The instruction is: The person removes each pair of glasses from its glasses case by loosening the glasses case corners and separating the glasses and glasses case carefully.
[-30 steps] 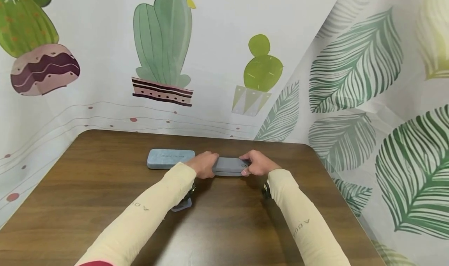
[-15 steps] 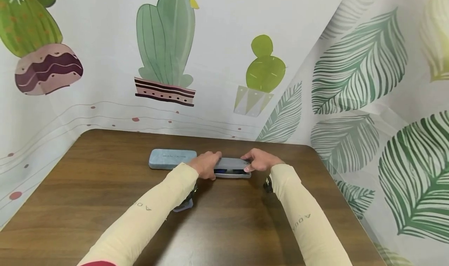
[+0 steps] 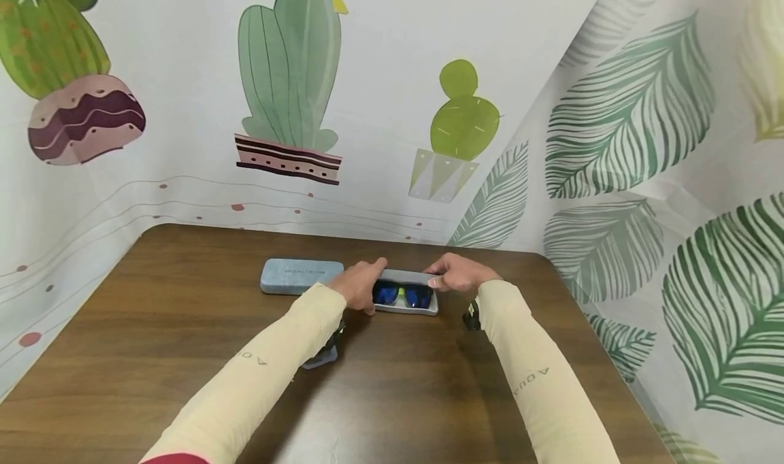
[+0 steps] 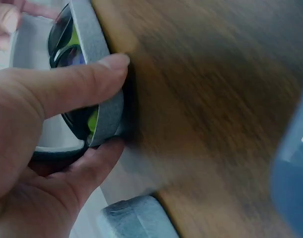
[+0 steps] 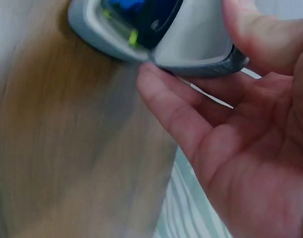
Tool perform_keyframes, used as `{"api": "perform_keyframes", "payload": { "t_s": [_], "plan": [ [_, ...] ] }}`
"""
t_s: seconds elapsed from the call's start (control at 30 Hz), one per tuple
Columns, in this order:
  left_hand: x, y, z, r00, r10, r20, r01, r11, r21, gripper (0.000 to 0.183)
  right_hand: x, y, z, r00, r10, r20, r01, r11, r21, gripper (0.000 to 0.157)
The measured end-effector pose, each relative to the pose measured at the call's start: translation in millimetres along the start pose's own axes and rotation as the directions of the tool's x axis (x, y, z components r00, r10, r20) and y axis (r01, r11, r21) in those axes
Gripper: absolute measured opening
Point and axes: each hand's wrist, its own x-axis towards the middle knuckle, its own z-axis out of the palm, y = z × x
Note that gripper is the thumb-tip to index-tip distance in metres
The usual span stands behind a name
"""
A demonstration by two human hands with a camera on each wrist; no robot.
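The left hand (image 3: 358, 286) grips the grey case (image 3: 409, 309) at one end, apparently to steady it; the right hand (image 3: 463, 273) pinches its raised lid (image 3: 406, 275), baring sunglasses (image 3: 419, 296).

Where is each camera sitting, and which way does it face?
Head: on the person's head, facing forward and down over the table toward the patterned cloth; left hand, right hand and sleeves show.
Left wrist: on that wrist, facing the left hand's grip on the open glasses case; part of the right hand shows at upper left.
Right wrist: on that wrist, facing the right hand at the case's other end.
Shared: both wrist views show part of the sunglasses, from opposite ends.
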Motion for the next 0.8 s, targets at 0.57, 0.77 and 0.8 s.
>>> {"api": "perform_keyframes", "payload": {
  "t_s": [0.57,0.77,0.8],
  "plan": [
    [-1.9,-1.4,-0.8,1.0,-0.011,-0.003,0.011,0.999,-0.038,0.083,-0.5,6.2,7.1,0.998,0.055,-0.033,-0.047,0.978,0.205,0.044],
    [-2.8,1.1,-1.5,1.0,-0.016,0.001,0.016,0.999,-0.039,0.081,-3.2,6.8,11.1,0.996,0.076,-0.035,-0.063,0.956,0.286,0.044],
    [-3.1,1.2,-1.6,1.0,-0.014,0.002,0.014,0.999,-0.039,0.081,-3.5,7.4,11.4,0.996,0.076,-0.037,-0.062,0.956,0.287,0.044]
  ]
}}
